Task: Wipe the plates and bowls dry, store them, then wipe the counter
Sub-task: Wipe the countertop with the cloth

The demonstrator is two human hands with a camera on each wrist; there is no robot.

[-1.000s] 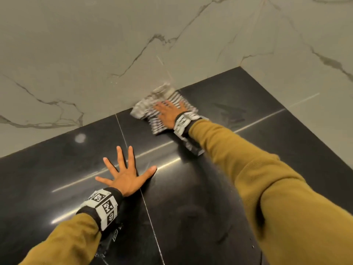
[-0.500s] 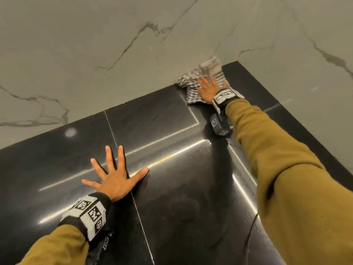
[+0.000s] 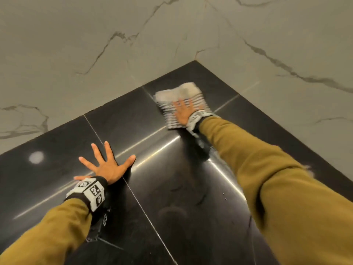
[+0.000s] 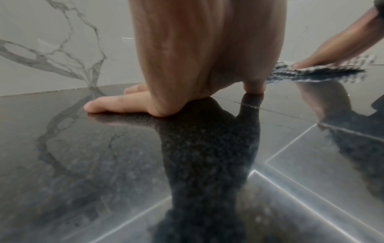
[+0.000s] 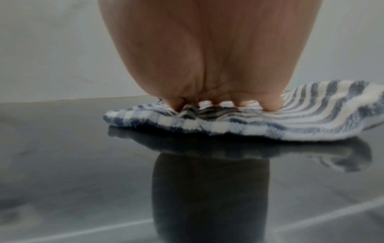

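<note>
A blue-and-white striped cloth (image 3: pixel 179 100) lies flat on the glossy black counter (image 3: pixel 172 178), near its far corner. My right hand (image 3: pixel 184 111) presses down on the cloth with flat, spread fingers. In the right wrist view the palm (image 5: pixel 209 65) sits on the cloth (image 5: pixel 311 115), which bunches slightly under it. My left hand (image 3: pixel 107 165) rests flat on the counter at the near left, fingers splayed, holding nothing. The left wrist view shows that hand (image 4: pixel 205 57) flat on the counter (image 4: pixel 83 164), with the cloth (image 4: pixel 324 69) at the far right. No plates or bowls are in view.
Grey-veined marble walls (image 3: pixel 133 44) rise behind the counter and to its right (image 3: pixel 286 64), meeting at the far corner. Thin seams cross the black slabs, and bright light streaks reflect off them.
My right hand slid the cloth right along the back wall into the corner, then pulled it back toward me and slightly left. The left hand stayed planted.
</note>
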